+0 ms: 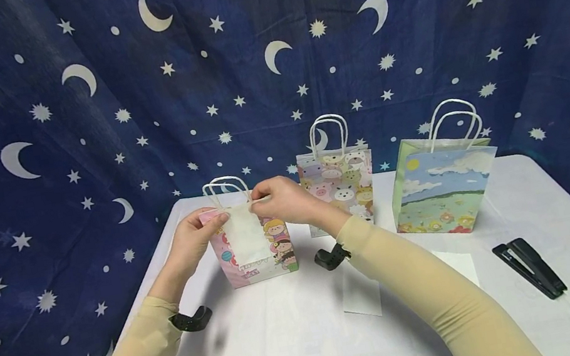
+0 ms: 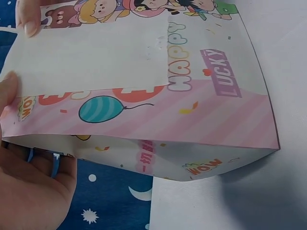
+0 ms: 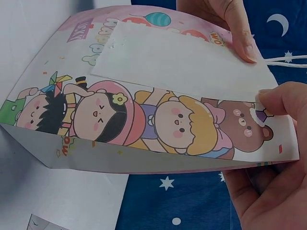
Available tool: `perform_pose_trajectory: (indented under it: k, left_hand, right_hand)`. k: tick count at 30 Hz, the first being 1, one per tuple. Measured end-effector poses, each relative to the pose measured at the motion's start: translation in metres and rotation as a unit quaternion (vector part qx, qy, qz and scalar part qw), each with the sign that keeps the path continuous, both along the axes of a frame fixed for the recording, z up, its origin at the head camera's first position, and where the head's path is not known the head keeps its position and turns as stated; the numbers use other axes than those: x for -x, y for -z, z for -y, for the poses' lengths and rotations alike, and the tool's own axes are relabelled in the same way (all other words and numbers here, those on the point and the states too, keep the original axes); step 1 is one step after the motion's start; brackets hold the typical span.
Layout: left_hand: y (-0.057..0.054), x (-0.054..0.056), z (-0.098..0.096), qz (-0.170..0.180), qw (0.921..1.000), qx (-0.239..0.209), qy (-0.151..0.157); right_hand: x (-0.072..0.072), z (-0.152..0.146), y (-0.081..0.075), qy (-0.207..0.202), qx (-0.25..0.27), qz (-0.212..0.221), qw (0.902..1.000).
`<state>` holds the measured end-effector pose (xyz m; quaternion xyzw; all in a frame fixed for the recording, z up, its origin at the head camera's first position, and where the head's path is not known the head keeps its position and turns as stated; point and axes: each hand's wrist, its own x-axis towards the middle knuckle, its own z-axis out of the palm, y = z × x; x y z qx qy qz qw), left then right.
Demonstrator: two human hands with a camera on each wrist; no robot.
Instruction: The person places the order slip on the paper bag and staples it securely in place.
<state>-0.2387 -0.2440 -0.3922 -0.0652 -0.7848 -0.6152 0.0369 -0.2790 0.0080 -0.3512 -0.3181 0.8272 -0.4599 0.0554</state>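
A pink and white cartoon paper bag (image 1: 287, 260) stands upright at the left of the table, with two white handles (image 1: 225, 180). A blank white paper slip (image 1: 248, 238) lies flat against its front, reaching up to the top edge. My left hand (image 1: 190, 242) pinches the bag's top at the slip's left corner, thumb in front and fingers behind. At the slip's other upper corner my right hand (image 1: 289, 201) grips the same edge, its thumb (image 3: 273, 99) on the front. The right wrist view shows fingers behind the bag.
Behind stand an animal-print bag (image 1: 340, 184) and a landscape-print bag (image 1: 442, 191), both with white handles. A black stapler (image 1: 530, 268) lies at the right. White paper pieces (image 1: 362, 297) lie near my right forearm. A starry blue curtain (image 1: 240, 52) hangs behind the table.
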Motion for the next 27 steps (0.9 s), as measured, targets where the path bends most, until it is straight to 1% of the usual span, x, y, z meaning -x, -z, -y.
perform_pose_trajectory:
  k: [5,10,13,15,18,21,24,27]
  left_hand:
    - [0.001,0.0,-0.002,-0.002,0.9999,0.014,-0.008]
    - [0.002,-0.001,-0.004,-0.006,0.9998,0.013,-0.014]
    - [0.004,-0.001,-0.005,-0.01,0.9997,0.01,-0.02]
    - [0.005,-0.001,-0.006,-0.012,0.9996,0.008,-0.025]
    - [0.006,-0.002,-0.007,-0.012,0.9995,0.004,-0.028]
    - [0.006,-0.003,-0.007,-0.01,0.9994,-0.003,-0.034]
    - [0.007,-0.003,-0.007,-0.006,0.9991,-0.007,-0.04]
    - [0.008,-0.003,-0.007,-0.006,0.999,-0.006,-0.044]
  right_hand:
    - [0.0,-0.001,0.0,0.004,-0.001,0.003,1.0]
    - [0.0,-0.001,0.002,0.004,0.001,0.013,0.9999]
    - [0.0,-0.004,0.004,0.013,0.006,0.026,0.9996]
    - [-0.001,-0.007,0.005,0.021,0.002,0.026,0.9994]
    - [-0.006,-0.015,0.004,0.032,-0.019,0.006,0.9993]
    - [-0.012,-0.027,0.001,0.031,-0.053,-0.026,0.9977]
    - [-0.02,-0.044,-0.004,0.026,-0.083,-0.043,0.9952]
    - [-0.03,-0.069,-0.008,0.031,-0.107,-0.053,0.9924]
